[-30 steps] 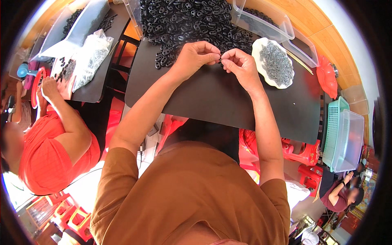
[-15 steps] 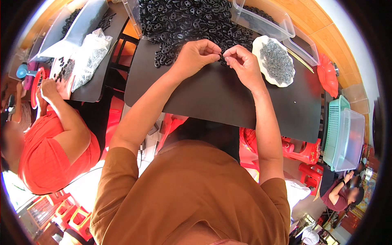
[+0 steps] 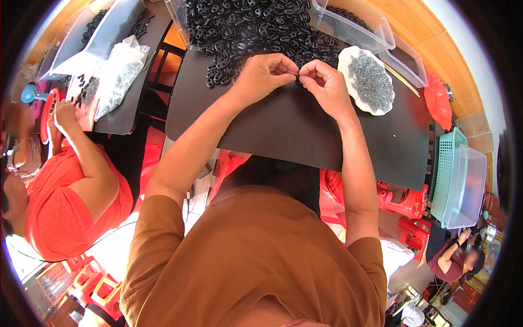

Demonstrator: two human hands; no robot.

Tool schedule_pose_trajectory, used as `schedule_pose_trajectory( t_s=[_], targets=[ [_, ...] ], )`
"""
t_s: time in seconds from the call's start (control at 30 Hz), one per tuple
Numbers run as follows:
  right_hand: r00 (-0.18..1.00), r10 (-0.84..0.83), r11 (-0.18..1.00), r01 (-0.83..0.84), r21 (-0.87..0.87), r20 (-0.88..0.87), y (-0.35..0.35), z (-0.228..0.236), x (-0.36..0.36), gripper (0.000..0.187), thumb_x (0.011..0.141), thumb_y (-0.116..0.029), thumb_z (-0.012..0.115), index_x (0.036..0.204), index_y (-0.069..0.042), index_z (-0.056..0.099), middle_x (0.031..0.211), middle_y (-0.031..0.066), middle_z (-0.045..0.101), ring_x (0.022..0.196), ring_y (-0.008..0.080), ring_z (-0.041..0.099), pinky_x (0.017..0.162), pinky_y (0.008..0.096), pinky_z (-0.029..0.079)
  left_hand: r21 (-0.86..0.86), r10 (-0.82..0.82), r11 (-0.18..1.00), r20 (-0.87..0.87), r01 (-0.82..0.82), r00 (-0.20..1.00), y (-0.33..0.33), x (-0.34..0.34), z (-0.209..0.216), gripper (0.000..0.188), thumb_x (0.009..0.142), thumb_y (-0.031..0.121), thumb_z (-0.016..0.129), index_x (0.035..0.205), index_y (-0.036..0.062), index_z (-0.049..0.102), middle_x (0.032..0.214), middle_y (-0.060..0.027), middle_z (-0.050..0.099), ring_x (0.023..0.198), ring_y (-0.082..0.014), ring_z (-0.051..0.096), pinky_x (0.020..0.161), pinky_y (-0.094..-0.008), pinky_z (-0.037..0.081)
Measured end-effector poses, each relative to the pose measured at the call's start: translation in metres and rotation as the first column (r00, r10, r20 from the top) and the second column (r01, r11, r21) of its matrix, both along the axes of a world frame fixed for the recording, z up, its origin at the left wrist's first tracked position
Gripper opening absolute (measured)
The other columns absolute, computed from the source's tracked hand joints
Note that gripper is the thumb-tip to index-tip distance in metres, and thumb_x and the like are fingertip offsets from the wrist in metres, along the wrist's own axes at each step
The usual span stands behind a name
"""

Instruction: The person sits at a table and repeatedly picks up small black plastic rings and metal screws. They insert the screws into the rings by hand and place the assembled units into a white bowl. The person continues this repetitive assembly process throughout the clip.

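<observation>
Over the near edge of a heap of small black oval pieces with two holes (image 3: pixel 245 27), both my hands meet at the fingertips. My left hand (image 3: pixel 264 75) is closed in a pinch, thumb against the fingers. Opposite it, my right hand (image 3: pixel 325 82) pinches too, its thumb and forefinger almost touching the left fingertips. A tiny dark spot shows between them, but what they hold is too small and covered to name. Just right of my right hand lies a white scalloped plate (image 3: pixel 353 98) heaped with small grey metal pieces that look like springs (image 3: pixel 371 82).
The heap spreads over a dark table (image 3: pixel 272 131). Clear plastic bins (image 3: pixel 354 27) stand behind it, and a red dish (image 3: pixel 437 101) sits at the right. A green basket (image 3: pixel 448 174) is beyond the right edge. At left, a co-worker in red (image 3: pixel 81 196) works beside a plastic bag (image 3: pixel 117 76).
My fingertips have come slightly closer together; otherwise my arms hold almost the same place. The co-worker at left has shifted a hand a little.
</observation>
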State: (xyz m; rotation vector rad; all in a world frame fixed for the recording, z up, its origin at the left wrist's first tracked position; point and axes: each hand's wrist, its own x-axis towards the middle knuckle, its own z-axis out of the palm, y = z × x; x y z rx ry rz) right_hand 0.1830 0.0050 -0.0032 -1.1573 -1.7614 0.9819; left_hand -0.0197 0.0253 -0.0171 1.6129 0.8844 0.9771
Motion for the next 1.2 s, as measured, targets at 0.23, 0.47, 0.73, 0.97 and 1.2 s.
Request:
schedule_pose_trajectory(
  t_s=[0.23, 0.47, 0.73, 0.97, 1.2],
  targets=[
    [0.993, 0.025, 0.999, -0.028, -0.026, -0.115, 0.003, 0.000, 0.004, 0.007, 0.087, 0.000, 0.068, 0.092, -0.003, 0.065, 0.081, -0.0019, 0.065, 0.074, 0.0039, 0.059, 0.068, 0.0208, 0.049, 0.016, 0.015, 1.000, -0.011, -0.014, 1.000, 0.001, -0.001, 0.001, 0.015, 0.086, 0.003, 0.071, 0.101, -0.0005, 0.069, 0.093, -0.0039, 0.071, 0.086, -0.0084, 0.066, 0.081, -0.0232, 0.054],
    [0.999, 0.036, 0.999, -0.036, 0.022, 0.011, 0.001, 0.000, 0.001, 0.005, 0.091, 0.001, 0.063, 0.095, -0.003, 0.063, 0.082, -0.0032, 0.062, 0.072, 0.0031, 0.055, 0.065, 0.0196, 0.045, 0.002, 0.016, 1.000, -0.019, -0.016, 1.000, -0.001, -0.001, 0.003, 0.016, 0.086, 0.003, 0.070, 0.101, -0.0002, 0.069, 0.093, -0.0037, 0.071, 0.085, -0.0081, 0.066, 0.080, -0.0230, 0.054],
    [0.999, 0.034, 0.999, -0.035, 0.025, 0.016, 0.000, 0.001, 0.000, 0.005, 0.091, 0.001, 0.063, 0.094, -0.003, 0.062, 0.083, -0.0032, 0.062, 0.073, 0.0029, 0.055, 0.065, 0.0190, 0.045, 0.008, 0.001, 1.000, -0.014, -0.001, 1.000, -0.001, -0.001, 0.002, 0.014, 0.087, 0.003, 0.070, 0.100, -0.0002, 0.069, 0.093, -0.0043, 0.071, 0.086, -0.0082, 0.066, 0.080, -0.0230, 0.054],
    [0.999, 0.013, 0.992, -0.019, 0.129, 0.045, -0.001, 0.001, -0.003, 0.009, 0.084, 0.003, 0.067, 0.089, -0.003, 0.064, 0.080, 0.0002, 0.065, 0.071, 0.0067, 0.060, 0.064, 0.0226, 0.049, 0.024, -0.001, 1.000, -0.024, 0.002, 1.000, -0.001, 0.000, 0.000, 0.014, 0.087, 0.003, 0.069, 0.100, -0.0007, 0.068, 0.092, -0.0047, 0.071, 0.086, -0.0086, 0.067, 0.080, -0.0232, 0.054],
    [0.984, -0.006, 0.936, -0.057, 0.348, 0.178, -0.007, 0.012, -0.012, 0.010, 0.084, 0.005, 0.064, 0.088, -0.003, 0.060, 0.080, 0.0080, 0.062, 0.069, 0.0205, 0.063, 0.062, 0.0302, 0.050, -0.010, -0.006, 1.000, -0.010, 0.006, 1.000, 0.000, 0.001, -0.004, 0.014, 0.086, 0.002, 0.070, 0.099, -0.0016, 0.068, 0.091, -0.0051, 0.072, 0.085, -0.0085, 0.067, 0.078, -0.0235, 0.054]
  ],
)
